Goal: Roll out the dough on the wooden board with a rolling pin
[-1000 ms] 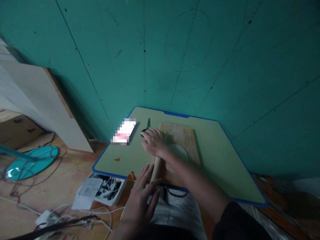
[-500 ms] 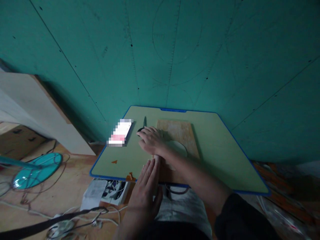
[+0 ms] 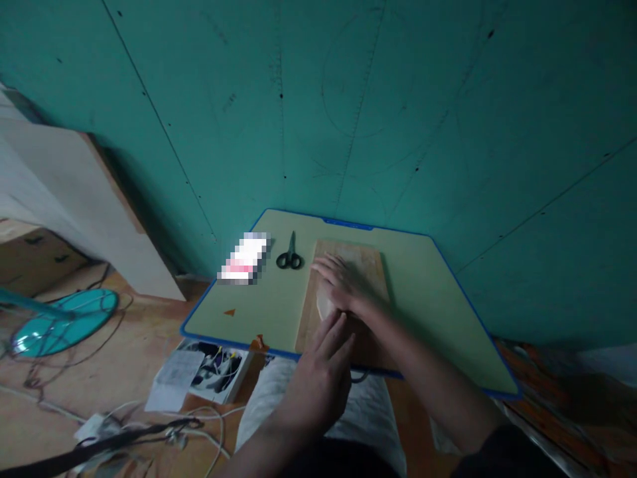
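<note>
A pale, flat, round sheet (image 3: 325, 302), perhaps dough, lies on the wooden board (image 3: 309, 323), partly hidden by both hands. My right hand (image 3: 338, 279) is spread over the far part of the sheet, palm down and fingers stretched out. Just nearer to me, my left hand (image 3: 326, 362) has its fingers pressed together at the sheet's near edge. Its fingertips almost meet the heel of my right hand, and what they pinch is mostly covered. Black-handled scissors (image 3: 290, 259) lie left of the board, touched by neither hand.
The board rests on a pale folding table (image 3: 428, 312) with a blue rim, against a green wall (image 3: 199, 99). A blurred-out bright phone-like slab (image 3: 245, 259) and an orange scrap (image 3: 229, 312) lie at left. Below stands a box of cables (image 3: 219, 372); cords run over the floor.
Both hands have moved right, from the board's left edge and the table beside it onto the sheet. The scissors, partly covered before, now show fully. The camera view has shifted slightly.
</note>
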The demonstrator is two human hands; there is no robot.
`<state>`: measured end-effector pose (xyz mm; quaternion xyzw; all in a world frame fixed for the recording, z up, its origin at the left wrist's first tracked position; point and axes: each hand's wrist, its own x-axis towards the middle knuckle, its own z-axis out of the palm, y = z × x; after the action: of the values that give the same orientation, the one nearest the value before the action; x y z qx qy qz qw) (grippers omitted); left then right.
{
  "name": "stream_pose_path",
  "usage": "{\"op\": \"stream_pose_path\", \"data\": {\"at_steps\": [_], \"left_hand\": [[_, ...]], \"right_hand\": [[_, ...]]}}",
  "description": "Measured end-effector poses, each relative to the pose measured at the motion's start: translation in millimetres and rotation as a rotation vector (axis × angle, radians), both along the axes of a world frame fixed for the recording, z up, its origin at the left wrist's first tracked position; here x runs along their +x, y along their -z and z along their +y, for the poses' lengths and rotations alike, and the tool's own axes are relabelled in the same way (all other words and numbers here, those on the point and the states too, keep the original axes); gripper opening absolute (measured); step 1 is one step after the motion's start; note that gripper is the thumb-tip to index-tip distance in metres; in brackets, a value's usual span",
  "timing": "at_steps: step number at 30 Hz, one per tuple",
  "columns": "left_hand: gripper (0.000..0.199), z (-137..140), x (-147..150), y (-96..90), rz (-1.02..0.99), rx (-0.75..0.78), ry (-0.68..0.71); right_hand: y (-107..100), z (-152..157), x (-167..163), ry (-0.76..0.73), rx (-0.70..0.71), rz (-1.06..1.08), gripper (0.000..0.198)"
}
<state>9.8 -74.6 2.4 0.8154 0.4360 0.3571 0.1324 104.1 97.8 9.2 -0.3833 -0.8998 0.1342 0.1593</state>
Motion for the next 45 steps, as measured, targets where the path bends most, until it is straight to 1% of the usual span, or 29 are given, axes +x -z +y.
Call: {"op": "stream_pose_path", "data": {"at_steps": [3,6,9,13,15,19,23,26,31,35,40,45], "left_hand": [[0.064,1.6,5.3,-5.8,-0.009,-0.004,0.018],[0.063,-0.2,1.5,-3.7,0.000,-0.002,-0.009],[0.061,-5.0,-8.7,4.7,0.042,0.031,-0.068],[0.055,-12.9,-24.7,15.6,0.114,0.081,-0.183],[0.060,-15.9,-32.9,18.8,0.145,0.074,-0.230],[0.067,-19.9,-50.9,26.6,0.167,0.037,-0.278],[0.062,-23.3,-65.9,38.7,0.168,0.047,-0.352],[0.056,-25.1,-70.3,43.0,0.168,0.049,-0.385],[0.057,-24.2,-73.0,40.2,0.174,0.047,-0.391],[0.062,-23.3,-73.9,38.2,0.215,0.028,-0.367],[0.070,-24.3,-62.8,32.0,0.264,0.030,-0.322],[0.075,-21.8,-48.6,19.7,0.236,-0.008,-0.267]], "right_hand": [[2.2,-0.1,10.6,0.023,-0.011,-0.001,0.047],[-4.4,-2.3,6.9,0.026,-0.035,-0.047,0.046],[-12.4,-4.3,-6.2,0.018,-0.027,-0.081,0.043],[-16.5,-6.6,-26.2,0.064,-0.012,-0.089,0.042],[-16.8,-8.1,-36.0,0.096,-0.011,-0.094,0.041],[-16.4,-10.8,-56.8,0.126,0.007,-0.118,0.039],[-16.3,-12.7,-74.8,0.104,0.061,-0.145,0.036],[-18.2,-14.4,-81.9,0.111,0.078,-0.162,0.035],[-22.6,-17.3,-88.3,0.193,0.063,-0.215,0.037],[-21.7,-18.2,-87.3,0.195,0.080,-0.184,0.038],[-18.3,-18.1,-75.0,0.170,0.098,-0.123,0.038],[-19.7,-16.5,-55.4,0.166,0.016,-0.116,0.044]]}}
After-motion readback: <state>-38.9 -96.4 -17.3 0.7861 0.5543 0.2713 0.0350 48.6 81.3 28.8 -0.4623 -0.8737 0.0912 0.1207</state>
